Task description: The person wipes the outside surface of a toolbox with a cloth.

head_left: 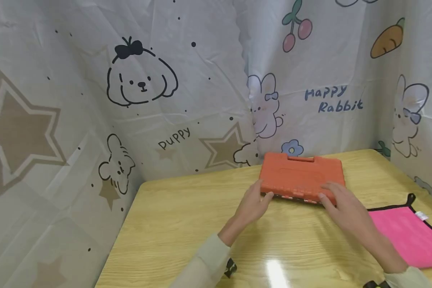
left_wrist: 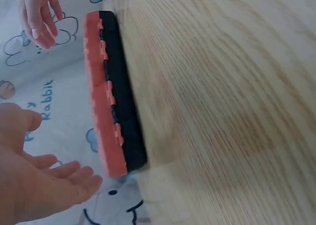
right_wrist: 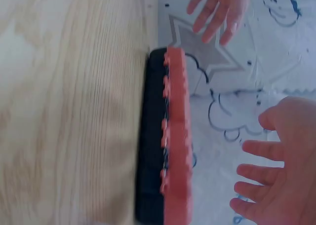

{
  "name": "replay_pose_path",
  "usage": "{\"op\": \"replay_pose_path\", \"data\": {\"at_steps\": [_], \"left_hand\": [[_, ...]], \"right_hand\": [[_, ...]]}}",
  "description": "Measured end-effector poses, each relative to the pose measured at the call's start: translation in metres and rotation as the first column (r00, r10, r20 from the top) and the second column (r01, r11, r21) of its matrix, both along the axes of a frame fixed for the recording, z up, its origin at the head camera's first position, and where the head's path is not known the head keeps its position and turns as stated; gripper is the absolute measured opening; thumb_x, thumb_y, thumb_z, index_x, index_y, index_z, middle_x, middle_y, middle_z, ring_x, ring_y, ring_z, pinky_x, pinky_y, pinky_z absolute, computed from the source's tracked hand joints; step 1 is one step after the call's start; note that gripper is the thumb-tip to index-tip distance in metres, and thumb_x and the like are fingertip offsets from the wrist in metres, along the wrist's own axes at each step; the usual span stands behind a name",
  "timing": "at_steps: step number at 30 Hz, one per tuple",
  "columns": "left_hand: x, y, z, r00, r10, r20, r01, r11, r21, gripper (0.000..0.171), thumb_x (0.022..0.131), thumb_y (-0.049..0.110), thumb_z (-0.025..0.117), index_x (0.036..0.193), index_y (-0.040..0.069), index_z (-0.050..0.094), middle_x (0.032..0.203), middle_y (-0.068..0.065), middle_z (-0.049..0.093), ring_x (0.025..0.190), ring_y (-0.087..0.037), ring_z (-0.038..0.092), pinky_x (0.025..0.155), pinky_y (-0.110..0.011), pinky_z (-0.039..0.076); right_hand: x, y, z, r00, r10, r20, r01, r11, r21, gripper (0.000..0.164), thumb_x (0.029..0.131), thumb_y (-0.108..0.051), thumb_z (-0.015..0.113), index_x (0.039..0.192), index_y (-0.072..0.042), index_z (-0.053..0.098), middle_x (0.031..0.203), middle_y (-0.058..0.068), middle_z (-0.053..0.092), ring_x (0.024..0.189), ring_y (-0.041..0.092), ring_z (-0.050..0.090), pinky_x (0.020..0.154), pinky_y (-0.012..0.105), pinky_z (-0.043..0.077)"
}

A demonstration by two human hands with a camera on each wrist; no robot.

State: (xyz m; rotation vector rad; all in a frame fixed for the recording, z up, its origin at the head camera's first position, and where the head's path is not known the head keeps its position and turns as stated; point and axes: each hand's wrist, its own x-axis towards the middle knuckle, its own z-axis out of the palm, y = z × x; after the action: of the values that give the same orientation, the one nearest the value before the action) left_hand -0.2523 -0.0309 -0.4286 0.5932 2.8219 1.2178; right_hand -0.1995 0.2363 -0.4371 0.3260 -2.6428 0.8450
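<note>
A closed case with an orange-red lid and a black base lies near the back of the wooden table. A recessed handle is on its far side, and orange latches line the side facing me. My left hand reaches toward the case's near left corner, its fingers spread and slightly bent. At the near right corner is my right hand, overlapping the lid in the head view. Both wrist views show a gap between the fingers and the case, and neither hand holds anything.
A pink cloth with black edging, a hanging loop and a white label lies on the right of the table. Pale printed curtains hang close behind the table and along both sides.
</note>
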Motion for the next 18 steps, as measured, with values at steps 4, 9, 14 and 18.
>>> {"op": "replay_pose_path", "data": {"at_steps": [4, 9, 14, 18], "left_hand": [[-0.012, 0.009, -0.004, 0.999, 0.038, 0.036, -0.04, 0.997, 0.06, 0.058, 0.105, 0.027, 0.051, 0.153, -0.001, 0.033, 0.155, -0.016, 0.037, 0.142, -0.029, 0.035, 0.113, -0.046, 0.034], [-0.026, 0.015, -0.008, 0.996, 0.081, 0.047, -0.088, 0.984, 0.155, 0.057, 0.105, 0.023, 0.05, 0.153, -0.001, 0.033, 0.153, -0.019, 0.038, 0.14, -0.032, 0.036, 0.112, -0.047, 0.036], [-0.042, 0.019, -0.015, 0.993, 0.099, 0.07, -0.112, 0.967, 0.229, 0.053, 0.105, 0.02, 0.05, 0.153, 0.002, 0.036, 0.148, -0.018, 0.045, 0.135, -0.032, 0.044, 0.109, -0.047, 0.039], [-0.05, 0.021, -0.02, 0.982, 0.141, 0.129, -0.167, 0.959, 0.227, 0.056, 0.106, 0.024, 0.049, 0.154, 0.0, 0.032, 0.152, -0.018, 0.04, 0.139, -0.034, 0.039, 0.113, -0.047, 0.035]], "right_hand": [[-0.009, 0.011, -0.003, 0.999, -0.028, 0.016, 0.029, 0.998, -0.047, 0.044, 0.105, -0.023, 0.053, 0.135, 0.01, 0.05, 0.133, 0.034, 0.049, 0.122, 0.055, 0.044, 0.092, 0.071, 0.038], [-0.022, 0.021, -0.009, 0.993, -0.07, 0.09, 0.079, 0.992, -0.102, 0.056, 0.107, -0.028, 0.045, 0.143, 0.015, 0.038, 0.139, 0.042, 0.037, 0.126, 0.06, 0.035, 0.094, 0.075, 0.033], [-0.033, 0.032, -0.015, 0.982, -0.104, 0.158, 0.125, 0.983, -0.134, 0.066, 0.108, -0.03, 0.04, 0.146, 0.022, 0.023, 0.14, 0.048, 0.028, 0.127, 0.064, 0.029, 0.096, 0.076, 0.029], [-0.039, 0.037, -0.017, 0.969, -0.117, 0.219, 0.151, 0.978, -0.146, 0.072, 0.108, -0.031, 0.038, 0.146, 0.025, 0.012, 0.139, 0.051, 0.022, 0.127, 0.066, 0.024, 0.099, 0.076, 0.027]]}}
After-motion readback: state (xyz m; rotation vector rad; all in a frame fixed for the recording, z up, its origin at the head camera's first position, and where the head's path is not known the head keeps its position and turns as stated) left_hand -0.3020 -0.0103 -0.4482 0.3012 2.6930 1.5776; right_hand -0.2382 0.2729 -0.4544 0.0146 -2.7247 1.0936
